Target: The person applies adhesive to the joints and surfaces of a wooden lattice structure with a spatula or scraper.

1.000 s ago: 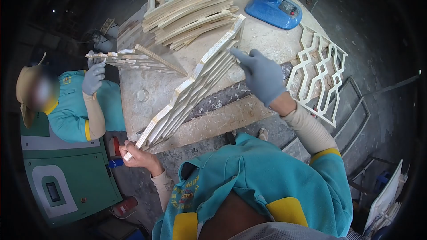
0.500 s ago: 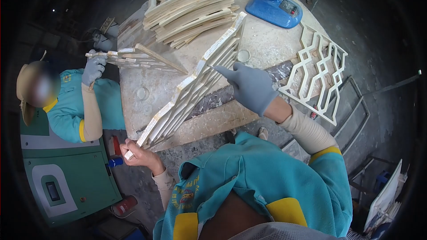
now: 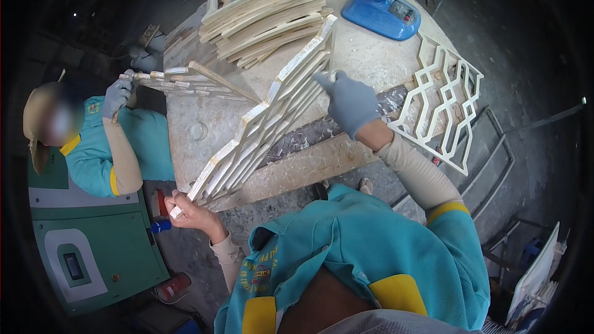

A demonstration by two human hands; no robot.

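Note:
My bare left hand point(image 3: 193, 218) is closed around the lower end of a pale wooden lattice panel point(image 3: 263, 114). The panel stands tilted on edge above the table, its zigzag slats seen edge-on and its top edge whitish and patchy. My gloved right hand point(image 3: 352, 104) is at the panel's right side near the upper half, index finger reaching toward the slats and the other fingers curled. Whatever it may pinch is hidden. A second lattice panel point(image 3: 433, 102) lies flat at the right edge of the table point(image 3: 371, 62).
Across the table to the left, a co-worker's gloved hand point(image 3: 117, 96) holds another lattice panel point(image 3: 198, 83). A tall stack of panels point(image 3: 266, 25) stands at the back, beside a blue fan base point(image 3: 380, 15). A small round jar point(image 3: 198, 130) sits on the left side.
My right hand has drawn slightly toward me along the panel. The panel's upper part has shifted a little left. The co-worker's hand has moved slightly left.

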